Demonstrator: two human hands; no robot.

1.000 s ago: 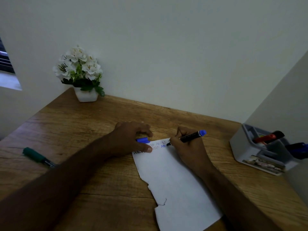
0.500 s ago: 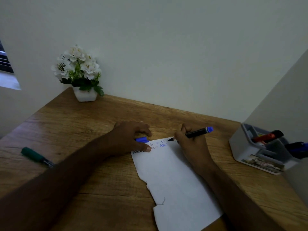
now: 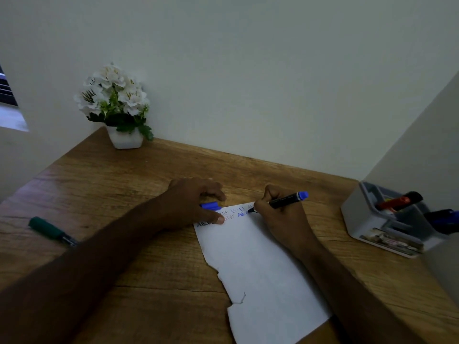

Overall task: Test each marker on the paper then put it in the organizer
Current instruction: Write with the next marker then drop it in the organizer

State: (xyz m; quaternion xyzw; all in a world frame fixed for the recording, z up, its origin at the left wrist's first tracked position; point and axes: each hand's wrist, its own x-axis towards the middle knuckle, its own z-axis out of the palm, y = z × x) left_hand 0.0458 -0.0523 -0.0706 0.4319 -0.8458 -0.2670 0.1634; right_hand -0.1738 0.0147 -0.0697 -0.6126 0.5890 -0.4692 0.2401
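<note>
Blue marker pinched in right hand, tip on paper; left hand grips blue cap at the paper's far corner.

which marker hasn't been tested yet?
Judging by position, the green marker, lying capped on the table far left. The blue marker is in the right hand writing; others sit in the organizer.

Looks like a home study nook or small office desk: wood-grain laminate desktop set into a corner w/ plain off-white walls, small white pot of white artificial flowers, grey plastic desk organizer w/ markers, window edge at far left.
</note>
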